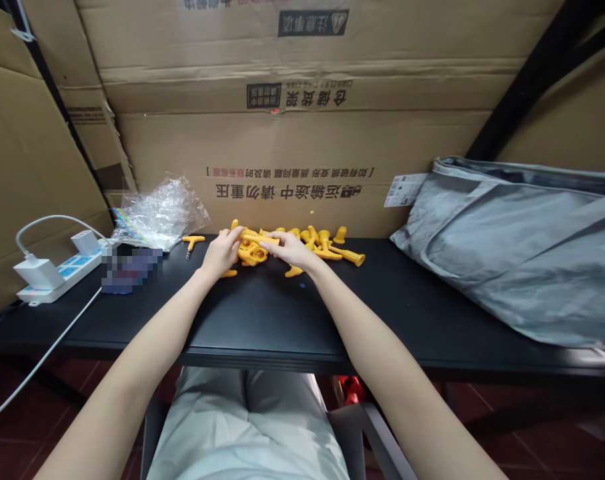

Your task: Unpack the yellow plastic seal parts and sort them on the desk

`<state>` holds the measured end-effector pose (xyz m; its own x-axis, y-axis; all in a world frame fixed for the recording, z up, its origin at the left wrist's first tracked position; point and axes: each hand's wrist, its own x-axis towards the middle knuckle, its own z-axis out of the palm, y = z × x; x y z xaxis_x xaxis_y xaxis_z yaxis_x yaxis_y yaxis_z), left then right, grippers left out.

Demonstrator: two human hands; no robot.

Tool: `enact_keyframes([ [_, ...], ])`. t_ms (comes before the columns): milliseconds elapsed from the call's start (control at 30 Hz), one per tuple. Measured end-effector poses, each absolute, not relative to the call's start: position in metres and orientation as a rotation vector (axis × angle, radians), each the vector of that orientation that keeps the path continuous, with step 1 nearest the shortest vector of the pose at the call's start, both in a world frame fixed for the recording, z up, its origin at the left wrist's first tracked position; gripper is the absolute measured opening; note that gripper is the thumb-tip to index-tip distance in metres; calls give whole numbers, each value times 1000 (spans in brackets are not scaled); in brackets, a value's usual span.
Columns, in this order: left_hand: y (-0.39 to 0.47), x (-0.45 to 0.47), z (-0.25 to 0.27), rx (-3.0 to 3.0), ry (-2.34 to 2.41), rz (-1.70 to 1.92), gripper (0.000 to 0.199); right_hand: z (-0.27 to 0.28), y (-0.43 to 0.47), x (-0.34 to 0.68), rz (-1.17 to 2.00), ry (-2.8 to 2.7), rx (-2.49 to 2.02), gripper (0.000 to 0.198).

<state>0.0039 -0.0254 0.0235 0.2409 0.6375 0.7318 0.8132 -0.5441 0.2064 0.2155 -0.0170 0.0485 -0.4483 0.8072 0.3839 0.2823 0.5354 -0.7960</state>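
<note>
Over my head feed, my left hand point(221, 253) and right hand point(291, 248) both clamped on a yellow plastic piece point(258, 238), just above yellow plastic parts point(253, 256), black table point(277, 320), T-handled corkscrew point(195, 239) left.

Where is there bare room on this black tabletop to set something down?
Bare tabletop lies in front of the yellow pieces, between left forearm and right forearm, save a small blue fleck, and between right forearm and grey bag. Those pieces crowd the back middle; the power strip, pixelated item and crumpled plastic wrap crowd the left.
</note>
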Motion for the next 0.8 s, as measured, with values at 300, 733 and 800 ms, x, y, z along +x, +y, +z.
enact_keyframes([
  [300, -25, 11, 20, -2293, -1414, -1212, 31, 46, -16, 221, -12, -2218, -981, 20],
  [733, -31, 19, 26, -2324, -1538, -1392, 28, 55, -28, 216, -527, -2255, -1051, 25],
  [800, -31, 18, 25, -2309, -1502, -1360, 28, 52, -28, 215, -520, -2267, -1071, 27],
])
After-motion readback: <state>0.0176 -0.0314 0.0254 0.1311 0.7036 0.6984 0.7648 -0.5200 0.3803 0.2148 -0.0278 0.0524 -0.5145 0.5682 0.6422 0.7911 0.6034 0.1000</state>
